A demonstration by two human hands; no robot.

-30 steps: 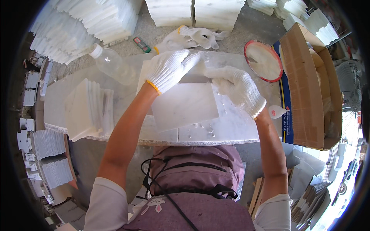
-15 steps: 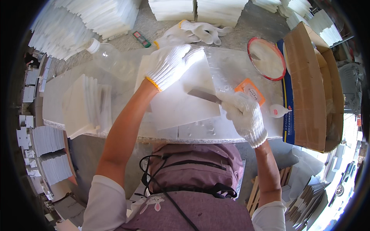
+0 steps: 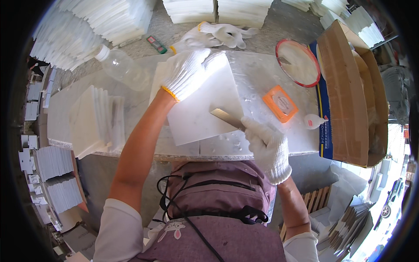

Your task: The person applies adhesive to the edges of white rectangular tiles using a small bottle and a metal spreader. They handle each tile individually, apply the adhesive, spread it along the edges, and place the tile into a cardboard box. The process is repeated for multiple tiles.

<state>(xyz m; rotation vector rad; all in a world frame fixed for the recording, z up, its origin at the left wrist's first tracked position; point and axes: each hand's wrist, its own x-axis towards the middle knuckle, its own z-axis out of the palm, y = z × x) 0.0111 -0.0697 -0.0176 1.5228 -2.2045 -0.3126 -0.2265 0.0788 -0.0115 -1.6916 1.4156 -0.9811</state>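
A square white stone tile [image 3: 205, 118] lies on the worktable, with the edge of another pale slab showing at its left. My left hand [image 3: 185, 72], in a white knit glove with a yellow cuff, lies on the tile's far left part, thumb apart from the fingers; glare washes out the fingertips. My right hand [image 3: 267, 148], also gloved, is closed around a flat metal scraper [image 3: 227, 118]. Its blade points left over the tile's near right part, and the glove hides its grip end. Whether the blade touches the tile, I cannot tell.
Right of the tile are an orange box [image 3: 280, 104], a small white squeeze bottle [image 3: 314, 121], a red-rimmed round container [image 3: 298, 63] and an open carton [image 3: 349, 96]. Leaning tiles [image 3: 94, 118] and a clear plastic bottle [image 3: 120, 65] stand left. Spare gloves [image 3: 224, 34] lie beyond.
My right hand has drawn nearer to my body and slightly left with the scraper, whose blade now catches the light. The view has shifted slightly; my left hand stays on the tile.
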